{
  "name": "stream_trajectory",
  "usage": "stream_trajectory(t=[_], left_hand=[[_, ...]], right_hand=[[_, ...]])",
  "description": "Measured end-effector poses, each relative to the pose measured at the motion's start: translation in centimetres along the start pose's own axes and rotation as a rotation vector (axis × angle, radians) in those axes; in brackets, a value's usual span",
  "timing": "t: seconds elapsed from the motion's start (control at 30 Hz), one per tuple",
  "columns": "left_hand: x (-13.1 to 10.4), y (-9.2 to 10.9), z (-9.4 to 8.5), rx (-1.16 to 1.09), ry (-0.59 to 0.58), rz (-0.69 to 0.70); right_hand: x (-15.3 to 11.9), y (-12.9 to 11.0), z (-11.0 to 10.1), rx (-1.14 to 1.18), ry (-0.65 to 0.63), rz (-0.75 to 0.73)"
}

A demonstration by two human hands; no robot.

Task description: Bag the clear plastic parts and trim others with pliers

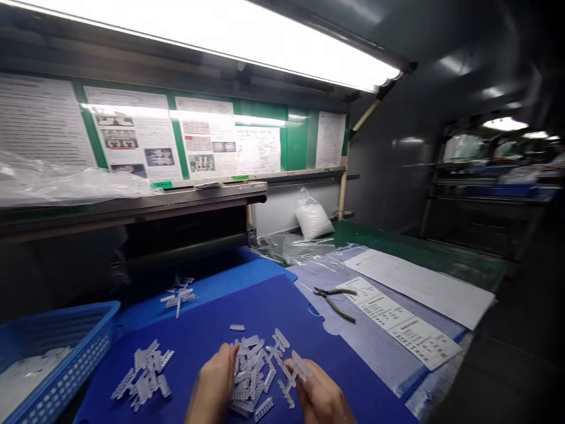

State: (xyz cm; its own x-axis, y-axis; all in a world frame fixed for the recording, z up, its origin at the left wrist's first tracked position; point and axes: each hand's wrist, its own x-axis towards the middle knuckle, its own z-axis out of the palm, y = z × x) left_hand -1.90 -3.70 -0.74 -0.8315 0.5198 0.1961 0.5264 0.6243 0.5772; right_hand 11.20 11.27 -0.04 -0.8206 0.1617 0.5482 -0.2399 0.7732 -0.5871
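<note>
My right hand (324, 393) is closed on a branching sprue of translucent plastic parts (282, 356), which tilts up over the right side of a pile. That pile of small ribbed clear plastic pieces (252, 377) lies on the dark blue sheet (291, 306) between my hands. At its left edge is my left hand (212, 383), fingers curled together and slightly blurred; whatever they grip is hidden. One loose piece (237, 327) rests just beyond the pile. Farther left on the sheet sits a heap of sprues with parts (145, 376).
A blue basket (95, 347) holding pale parts stands at left. More sprues (179, 295) lie at the back. Side cutters (335, 300), a label sheet (401, 324) and white paper (419, 285) lie at right. Behind them stands a bag of white parts (312, 219). A shelf (198, 197) overhangs the back.
</note>
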Motion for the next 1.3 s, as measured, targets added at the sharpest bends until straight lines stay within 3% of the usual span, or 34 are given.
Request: stream_trajectory(t=[0.07,0.17,0.3,0.33,0.4,0.47,0.6,0.67,0.8,0.9,0.97,1.03,1.2,1.3], left_hand=[[0.9,-0.3,-0.8,0.100,0.006,0.005],[1.2,1.3,-2.1,0.097,-0.013,0.100],[-0.6,5.4,-2.3,-0.332,-0.334,0.280],[-1.3,6.1,-2.0,-0.378,-0.349,0.273],[-2.8,6.9,-1.3,-0.407,-0.260,0.203],[-4.4,6.8,-0.5,-0.453,-0.147,0.119],[-7.4,6.5,-0.2,-0.570,-0.061,-0.008],[-8.8,7.1,-0.7,-0.655,-0.060,-0.078],[-11.1,9.3,-2.2,-0.879,-0.200,-0.168],[-11.3,9.7,-2.6,-0.527,-0.114,0.005],[-10.5,8.8,-2.4,-0.184,-0.009,0.151],[-8.9,7.1,-2.1,0.009,0.041,0.224],[-4.2,2.5,-2.1,0.329,0.088,0.228],[-2.2,1.3,-2.5,0.455,0.099,0.216]], right_hand=[[0.0,0.3,-1.2,0.027,-0.079,0.060],[0.1,-0.2,-2.3,0.144,-0.272,0.070],[0.1,-1.9,-3.3,0.273,-0.469,0.006],[0.0,-2.5,-3.4,0.275,-0.475,-0.007],[-0.6,-3.4,-3.5,0.249,-0.447,-0.032],[-1.6,-4.1,-3.3,0.197,-0.395,-0.060],[-4.2,-5.1,-2.1,0.032,-0.309,-0.117],[-5.4,-5.7,-1.5,-0.051,-0.286,-0.138],[-6.4,-7.6,-1.3,-0.156,-0.228,-0.137],[-6.6,-8.5,-2.0,-0.213,-0.196,-0.130],[-6.8,-8.6,-2.9,-0.254,-0.194,-0.114],[-7.3,-8.1,-4.0,-0.286,-0.195,-0.082],[-8.3,-6.1,-7.0,-0.308,-0.165,0.055],[-7.9,-4.7,-7.9,-0.314,-0.159,0.128]])
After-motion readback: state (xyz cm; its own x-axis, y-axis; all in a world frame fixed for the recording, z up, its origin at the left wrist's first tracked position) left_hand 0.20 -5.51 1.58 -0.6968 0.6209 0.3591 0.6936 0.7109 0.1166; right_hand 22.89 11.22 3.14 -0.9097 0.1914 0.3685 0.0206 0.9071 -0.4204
